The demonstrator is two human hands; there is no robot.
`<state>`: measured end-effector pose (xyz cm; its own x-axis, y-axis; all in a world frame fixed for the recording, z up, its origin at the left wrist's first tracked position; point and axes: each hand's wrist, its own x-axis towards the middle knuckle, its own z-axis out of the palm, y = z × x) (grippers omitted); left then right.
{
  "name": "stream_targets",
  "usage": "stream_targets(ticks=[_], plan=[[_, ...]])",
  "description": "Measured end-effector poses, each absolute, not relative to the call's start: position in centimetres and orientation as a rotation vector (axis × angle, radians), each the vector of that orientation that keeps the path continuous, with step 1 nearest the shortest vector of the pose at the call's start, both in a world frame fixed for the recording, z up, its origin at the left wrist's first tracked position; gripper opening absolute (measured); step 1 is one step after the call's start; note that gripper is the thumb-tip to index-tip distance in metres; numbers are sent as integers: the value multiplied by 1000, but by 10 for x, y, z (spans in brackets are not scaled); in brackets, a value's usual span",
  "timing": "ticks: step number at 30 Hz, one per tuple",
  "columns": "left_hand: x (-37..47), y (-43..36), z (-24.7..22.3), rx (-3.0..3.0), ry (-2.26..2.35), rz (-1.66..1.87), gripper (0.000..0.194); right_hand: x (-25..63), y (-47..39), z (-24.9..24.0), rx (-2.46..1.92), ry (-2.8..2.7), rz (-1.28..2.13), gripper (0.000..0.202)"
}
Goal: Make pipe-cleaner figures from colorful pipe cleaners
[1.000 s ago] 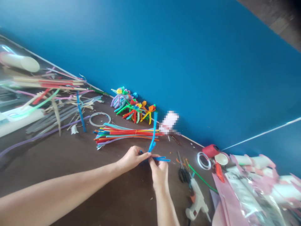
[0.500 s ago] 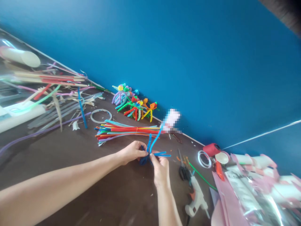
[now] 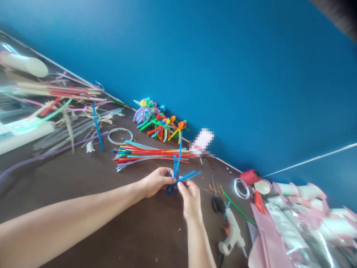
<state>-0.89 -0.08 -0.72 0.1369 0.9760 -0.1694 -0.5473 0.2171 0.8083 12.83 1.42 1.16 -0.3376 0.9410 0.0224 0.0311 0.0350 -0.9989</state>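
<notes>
Blue pipe cleaners [image 3: 180, 160] are joined at a centre between my two hands, with strands pointing up and to the right and a curled loop below. My left hand [image 3: 159, 181] pinches the left side of that centre. From the right, my right hand [image 3: 191, 197] grips the blue pipe cleaners between thumb and fingers. Just beyond my hands lies a bundle of multicoloured pipe cleaners [image 3: 150, 153]. Small colourful pipe cleaner figures [image 3: 161, 123] stand in a group near the blue wall.
Black scissors [image 3: 218, 204] and a white glue gun [image 3: 232, 234] lie to the right. Farther right are tape rolls [image 3: 241, 188], pink sheets [image 3: 269, 234] and wrapped rolls. A tape ring [image 3: 119, 136], a purple pipe cleaner [image 3: 55, 154] and scraps lie on the left.
The long blue strand has swung from leaning right to nearly upright. The right-hand strands now angle upward, and the loop below shows more clearly. Both hands keep their hold.
</notes>
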Motion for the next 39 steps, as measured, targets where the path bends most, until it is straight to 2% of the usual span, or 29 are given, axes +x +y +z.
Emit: stream_targets(ticks=[5, 17, 26, 31, 35, 39], plan=[[-6, 0, -11, 720, 857, 1246, 27, 133, 18, 10, -1156, -1631, 1215, 23], [-11, -1, -5, 566, 642, 1161, 22, 125, 12, 4, -1002, -1398, 1457, 19], [-10, -2, -5, 582, 696, 1157, 24, 130, 14, 7, -920, -1447, 1575, 4], [-5, -1, -8, 617, 747, 1253, 26, 125, 11, 11, -886, -1412, 1580, 14], [-3, -3, -4, 860, 1014, 1420, 21, 124, 13, 7, -901, -1267, 1605, 15], [-1, -10, 2, 1253, 1201, 1396, 13, 127, 16, 2, -974, -1109, 1655, 16]])
